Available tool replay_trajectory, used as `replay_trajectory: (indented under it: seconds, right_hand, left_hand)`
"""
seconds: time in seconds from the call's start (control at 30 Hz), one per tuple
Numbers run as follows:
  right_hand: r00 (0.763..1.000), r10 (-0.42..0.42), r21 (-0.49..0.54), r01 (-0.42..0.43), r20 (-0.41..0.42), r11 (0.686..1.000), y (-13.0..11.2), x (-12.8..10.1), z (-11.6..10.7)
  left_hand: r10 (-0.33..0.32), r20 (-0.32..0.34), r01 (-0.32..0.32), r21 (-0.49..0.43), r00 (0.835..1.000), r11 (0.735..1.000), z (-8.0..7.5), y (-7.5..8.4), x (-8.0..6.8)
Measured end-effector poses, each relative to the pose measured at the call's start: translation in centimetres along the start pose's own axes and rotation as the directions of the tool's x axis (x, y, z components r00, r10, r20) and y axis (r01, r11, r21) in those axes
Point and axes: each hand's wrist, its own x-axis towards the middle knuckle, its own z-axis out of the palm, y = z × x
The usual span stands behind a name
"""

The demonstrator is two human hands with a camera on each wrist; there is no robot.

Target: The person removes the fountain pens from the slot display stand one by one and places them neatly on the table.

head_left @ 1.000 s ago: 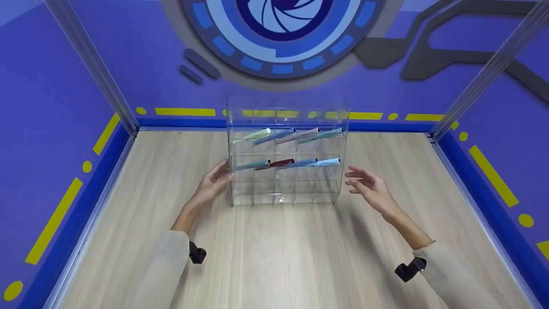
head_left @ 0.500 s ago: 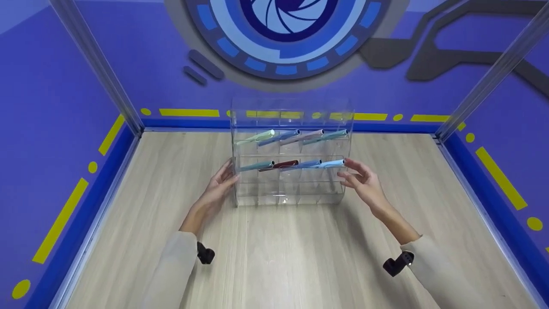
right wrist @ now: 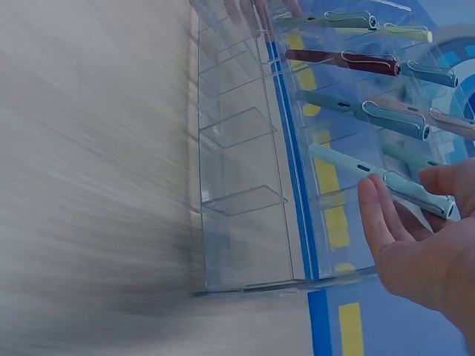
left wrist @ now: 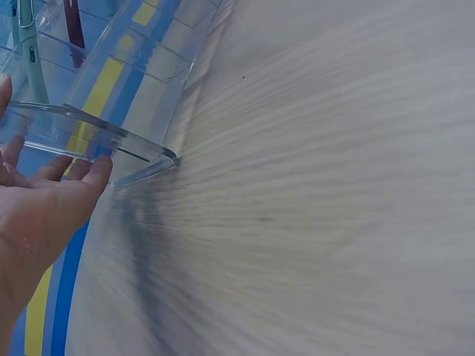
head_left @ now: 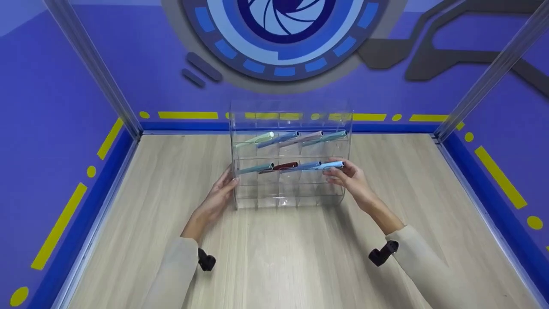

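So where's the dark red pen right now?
In the head view the dark red pen lies in the clear rack's middle row, second from the left, between a teal pen and a blue pen.
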Motion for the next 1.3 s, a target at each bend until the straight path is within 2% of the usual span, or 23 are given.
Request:
replay_trajectory:
  seconds: [0.23,0.43,0.6,0.87,1.13,1.3]
  right_hand:
    - [1.0,0.0,0.011,0.0,-0.001,1.0,0.2,0.3,0.4]
    - [0.999,-0.041,0.012,0.041,-0.005,0.999,0.0,0.1,0.1]
    - [0.995,-0.095,0.034,0.096,-0.038,0.995,-0.3,-0.2,-0.1]
    - [0.983,-0.13,0.066,0.14,-0.127,0.988,-1.1,-1.1,-0.8]
    - [0.963,-0.242,0.08,0.252,-0.121,0.964,-2.3,-2.0,-2.4]
    - [0.967,-0.227,0.12,0.24,-0.115,0.963,-2.9,-2.7,-3.0]
  left_hand:
    - [-0.017,-0.008,0.017,0.069,1.0,0.997,0.1,0.0,-0.1]
    - [-0.005,0.005,0.004,0.151,1.0,0.988,0.2,0.1,-0.2]
    - [0.001,0.007,-0.002,0.152,1.0,0.988,0.1,0.1,-0.2]
    - [-0.004,0.024,0.0,0.161,1.0,0.987,-0.1,-0.1,-0.3]
    - [0.022,0.028,-0.026,0.194,0.999,0.981,-0.1,0.0,-0.3]
    - [0.013,0.026,-0.017,0.194,1.0,0.981,0.0,0.0,-0.3]
